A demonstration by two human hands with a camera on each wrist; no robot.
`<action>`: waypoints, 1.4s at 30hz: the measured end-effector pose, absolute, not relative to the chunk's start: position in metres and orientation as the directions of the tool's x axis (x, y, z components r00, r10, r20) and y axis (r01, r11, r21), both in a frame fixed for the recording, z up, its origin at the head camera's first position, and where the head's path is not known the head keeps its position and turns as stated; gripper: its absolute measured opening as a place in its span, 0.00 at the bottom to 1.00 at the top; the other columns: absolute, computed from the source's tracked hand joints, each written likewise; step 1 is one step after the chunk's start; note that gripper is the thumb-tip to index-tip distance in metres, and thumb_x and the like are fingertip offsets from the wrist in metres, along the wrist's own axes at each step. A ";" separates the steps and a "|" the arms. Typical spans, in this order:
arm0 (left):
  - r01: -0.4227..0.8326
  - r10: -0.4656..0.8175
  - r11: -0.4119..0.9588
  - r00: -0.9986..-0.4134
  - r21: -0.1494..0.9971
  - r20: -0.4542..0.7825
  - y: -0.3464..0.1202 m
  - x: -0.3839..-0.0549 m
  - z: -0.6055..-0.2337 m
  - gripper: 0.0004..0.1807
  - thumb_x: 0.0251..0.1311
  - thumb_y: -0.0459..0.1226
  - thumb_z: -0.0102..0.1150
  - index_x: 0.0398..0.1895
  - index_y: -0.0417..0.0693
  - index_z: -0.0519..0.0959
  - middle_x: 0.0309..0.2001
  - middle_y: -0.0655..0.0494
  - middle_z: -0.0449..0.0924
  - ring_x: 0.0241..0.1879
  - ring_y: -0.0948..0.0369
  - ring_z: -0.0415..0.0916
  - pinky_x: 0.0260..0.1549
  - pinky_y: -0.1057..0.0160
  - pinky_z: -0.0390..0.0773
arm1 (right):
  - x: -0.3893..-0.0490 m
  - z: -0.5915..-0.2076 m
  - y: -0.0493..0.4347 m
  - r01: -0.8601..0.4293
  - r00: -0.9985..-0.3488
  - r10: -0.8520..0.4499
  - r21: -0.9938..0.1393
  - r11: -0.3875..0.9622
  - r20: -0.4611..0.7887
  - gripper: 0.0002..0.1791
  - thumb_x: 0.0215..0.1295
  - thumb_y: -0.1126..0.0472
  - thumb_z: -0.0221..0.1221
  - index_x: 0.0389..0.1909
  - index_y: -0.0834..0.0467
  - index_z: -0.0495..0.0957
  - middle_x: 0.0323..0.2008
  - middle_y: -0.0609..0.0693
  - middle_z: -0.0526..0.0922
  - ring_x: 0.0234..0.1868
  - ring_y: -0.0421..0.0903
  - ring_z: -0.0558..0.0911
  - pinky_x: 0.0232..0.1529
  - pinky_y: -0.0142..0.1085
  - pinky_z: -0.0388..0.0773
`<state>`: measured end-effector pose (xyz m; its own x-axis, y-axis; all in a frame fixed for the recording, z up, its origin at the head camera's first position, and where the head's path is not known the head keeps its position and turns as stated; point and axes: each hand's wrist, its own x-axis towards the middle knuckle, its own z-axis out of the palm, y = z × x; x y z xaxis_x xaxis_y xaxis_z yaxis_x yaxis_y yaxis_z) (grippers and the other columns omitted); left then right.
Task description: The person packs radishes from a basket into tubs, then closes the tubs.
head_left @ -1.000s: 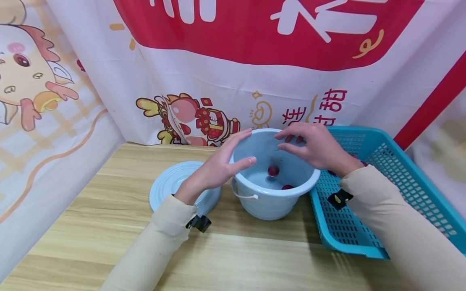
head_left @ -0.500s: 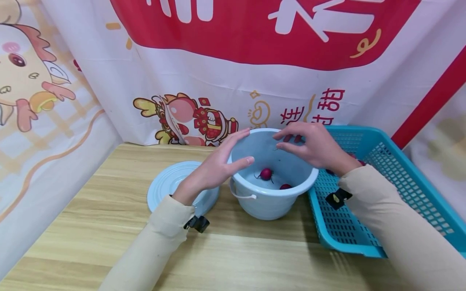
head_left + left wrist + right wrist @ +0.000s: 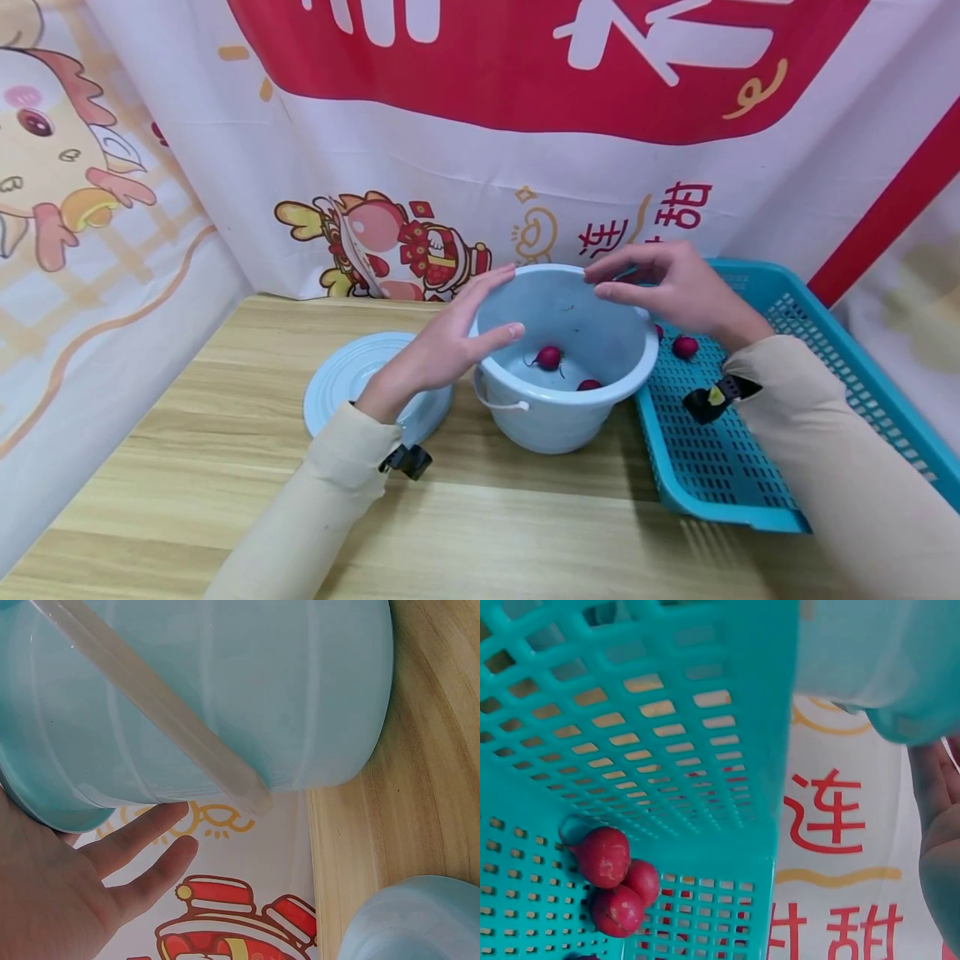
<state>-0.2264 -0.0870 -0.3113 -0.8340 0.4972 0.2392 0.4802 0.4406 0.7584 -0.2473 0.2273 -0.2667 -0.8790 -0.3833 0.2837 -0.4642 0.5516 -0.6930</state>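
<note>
A light blue bucket (image 3: 555, 421) with a white handle stands upright on the table. Inside it lie a red radish (image 3: 549, 358) with thin roots and another radish (image 3: 589, 385), partly hidden by the front rim. My left hand (image 3: 442, 350) rests at the bucket's left rim, fingers stretched along the outside and thumb over the edge. Over the right side of the rim hovers my right hand (image 3: 678, 287), fingers loosely bent, holding nothing. To its right, a teal perforated basket (image 3: 667, 479) contains several radishes, one of them a round radish (image 3: 685, 347) below my wrist.
A round light blue lid (image 3: 326, 387) lies on the wooden table (image 3: 510, 533), left of the bucket and partly behind my left forearm. The basket stands right up against the bucket. A printed cloth (image 3: 420, 142) hangs behind everything.
A radish dropped into the bucket and came to rest on its bottom. My right hand, earlier above the opening, has moved right toward the basket. The left hand has stayed put.
</note>
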 end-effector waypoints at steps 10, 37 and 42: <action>0.488 0.501 0.438 -0.830 0.755 0.246 -0.088 -0.227 -0.311 0.43 0.72 0.56 0.58 0.86 0.63 0.54 0.86 0.67 0.49 0.83 0.52 0.55 0.74 0.30 0.67 | -0.249 -0.258 0.250 -0.405 -0.911 -0.325 -0.701 0.586 0.255 0.23 0.68 0.51 0.72 0.63 0.45 0.84 0.58 0.43 0.88 0.58 0.41 0.83 0.49 0.25 0.86; 0.489 0.501 0.438 -0.830 0.755 0.247 -0.086 -0.226 -0.311 0.42 0.72 0.56 0.57 0.86 0.64 0.55 0.86 0.66 0.50 0.84 0.52 0.54 0.74 0.30 0.65 | -0.254 -0.250 0.318 -0.285 -0.959 -0.166 -0.761 0.584 0.232 0.30 0.69 0.53 0.70 0.72 0.47 0.78 0.60 0.36 0.85 0.57 0.36 0.83 0.44 0.27 0.88; 0.489 0.501 0.438 -0.829 0.754 0.246 -0.086 -0.228 -0.313 0.42 0.72 0.56 0.57 0.86 0.63 0.55 0.86 0.65 0.49 0.84 0.51 0.54 0.74 0.29 0.66 | -0.257 -0.253 0.324 -0.248 -0.969 -0.144 -0.760 0.601 0.202 0.32 0.68 0.51 0.71 0.72 0.47 0.77 0.61 0.36 0.84 0.57 0.35 0.83 0.45 0.27 0.87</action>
<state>-0.2275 -0.0863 -0.3127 -0.8295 0.5012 0.2464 0.4889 0.4381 0.7544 -0.2574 0.3244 -0.2534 -0.9688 -0.1442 0.2016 -0.2476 0.6013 -0.7597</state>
